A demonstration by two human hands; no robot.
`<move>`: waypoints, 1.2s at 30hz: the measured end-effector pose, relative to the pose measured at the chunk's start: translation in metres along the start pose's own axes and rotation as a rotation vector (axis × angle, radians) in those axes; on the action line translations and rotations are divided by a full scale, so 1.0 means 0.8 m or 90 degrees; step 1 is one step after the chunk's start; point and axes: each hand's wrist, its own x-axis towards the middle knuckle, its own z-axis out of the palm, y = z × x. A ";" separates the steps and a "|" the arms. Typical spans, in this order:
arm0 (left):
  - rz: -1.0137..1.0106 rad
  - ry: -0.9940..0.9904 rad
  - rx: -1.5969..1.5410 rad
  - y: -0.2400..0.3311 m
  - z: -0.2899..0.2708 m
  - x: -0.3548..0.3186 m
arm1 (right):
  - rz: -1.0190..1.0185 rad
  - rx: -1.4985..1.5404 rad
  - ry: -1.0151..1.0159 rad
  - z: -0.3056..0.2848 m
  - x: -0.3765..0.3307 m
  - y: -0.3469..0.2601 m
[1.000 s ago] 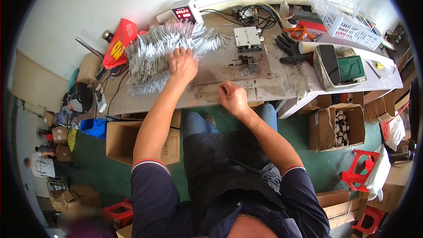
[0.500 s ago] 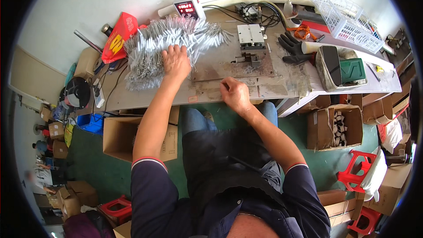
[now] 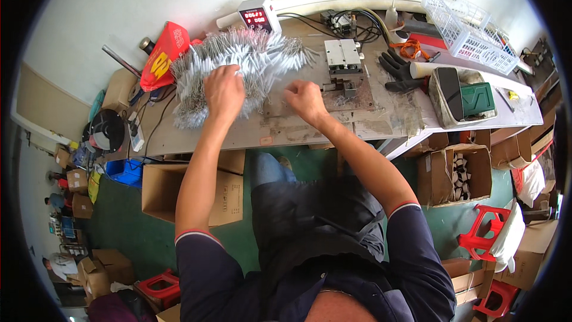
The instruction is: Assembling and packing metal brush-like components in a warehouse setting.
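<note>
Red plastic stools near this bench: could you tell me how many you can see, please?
3: one stool on the floor lower left, one at right beside the open cardboard box, one lower right. Others may be hidden.

My left hand (image 3: 223,90) rests on the heap of thin parts (image 3: 238,65) at the worktop's (image 3: 298,131) left; my right hand (image 3: 305,100) sits just before the small press (image 3: 342,65) at its middle. Gloves (image 3: 398,70) lie right of the press, a basket (image 3: 468,30) behind them, and boxes (image 3: 190,185) stand under the worktop.

the person wears a dark navy short-sleeved polo shirt (image 3: 310,274) with thin red-and-white stripes at the sleeve edges, a dark apron (image 3: 316,214) and blue jeans (image 3: 268,170).
</note>
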 end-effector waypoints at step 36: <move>-0.306 -0.206 -0.074 -0.185 -0.030 0.006 | 0.170 -0.063 -0.336 0.185 0.149 -0.205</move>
